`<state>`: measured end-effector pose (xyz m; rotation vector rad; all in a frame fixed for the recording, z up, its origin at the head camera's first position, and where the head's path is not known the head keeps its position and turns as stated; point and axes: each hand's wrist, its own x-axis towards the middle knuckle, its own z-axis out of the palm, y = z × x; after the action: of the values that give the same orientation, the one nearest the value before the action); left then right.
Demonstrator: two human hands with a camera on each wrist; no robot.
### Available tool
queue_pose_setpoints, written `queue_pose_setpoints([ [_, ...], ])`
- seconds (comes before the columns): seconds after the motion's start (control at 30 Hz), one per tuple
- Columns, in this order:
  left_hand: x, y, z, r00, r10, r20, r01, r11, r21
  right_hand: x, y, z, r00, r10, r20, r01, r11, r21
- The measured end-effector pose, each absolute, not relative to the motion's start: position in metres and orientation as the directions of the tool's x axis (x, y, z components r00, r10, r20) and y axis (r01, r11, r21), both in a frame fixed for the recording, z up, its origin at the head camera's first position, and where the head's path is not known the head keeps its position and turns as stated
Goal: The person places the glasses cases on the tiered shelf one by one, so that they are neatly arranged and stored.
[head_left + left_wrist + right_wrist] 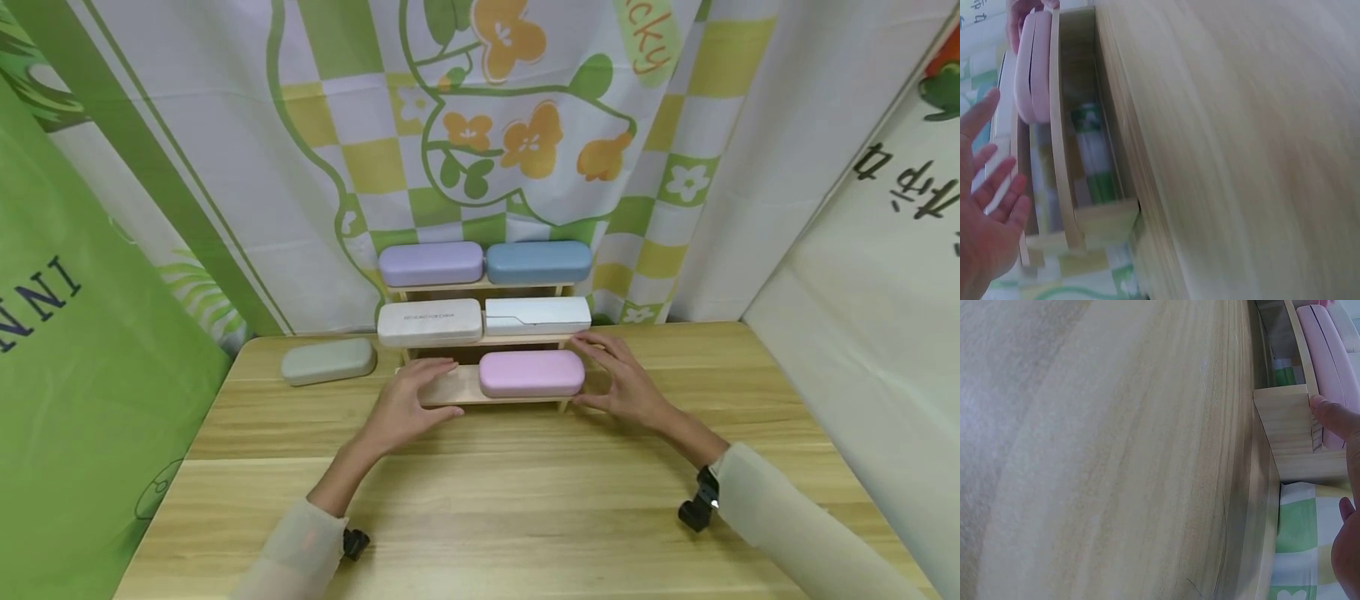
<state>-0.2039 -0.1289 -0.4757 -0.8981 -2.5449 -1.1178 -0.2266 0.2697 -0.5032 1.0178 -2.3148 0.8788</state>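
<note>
A stepped wooden rack [459, 386] carries several glasses cases. On its lowest step lies a pink glasses case [532, 373], towards the right. My left hand [408, 404] is at the bare left part of that step, fingers and thumb spread apart; the left wrist view shows nothing in it. My right hand [630, 387] is at the rack's right end, fingers extended. Its thumb [1329, 412] touches the step's front corner beside the pink case. The middle step holds an off-white case [430, 323] and a white case [537, 316].
On the top step sit a purple case [431, 263] and a blue case [538, 262]. A grey-green case [328, 362] lies on the wooden table [480, 508], left of the rack. A patterned curtain [525, 125] hangs right behind.
</note>
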Motion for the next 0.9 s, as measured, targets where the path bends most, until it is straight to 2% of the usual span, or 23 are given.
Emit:
queue_pose_setpoints([
  [0.17, -0.201, -0.151, -0.475, -0.748, 0.476, 0.463, 0.662, 0.483, 0.572, -0.227, 0.27, -0.503, -0.63, -0.475, 0.614, -0.762, 0.53, -0.372],
  [0.43, -0.203, -0.187, -0.471, -0.654, 0.444, 0.612, 0.756, 0.357, 0.549, -0.228, 0.27, -0.505, -0.62, -0.478, 0.622, -0.769, 0.527, -0.362],
  [0.7, -0.211, -0.22, -0.465, -0.658, 0.392, 0.642, 0.751, 0.394, 0.53, -0.228, 0.27, -0.504, -0.627, -0.478, 0.616, -0.766, 0.524, -0.372],
  [0.9, -0.222, -0.248, -0.469, -0.721, 0.295, 0.626, 0.684, 0.446, 0.577, -0.228, 0.272, -0.505, -0.626, -0.48, 0.614, -0.766, 0.528, -0.368],
])
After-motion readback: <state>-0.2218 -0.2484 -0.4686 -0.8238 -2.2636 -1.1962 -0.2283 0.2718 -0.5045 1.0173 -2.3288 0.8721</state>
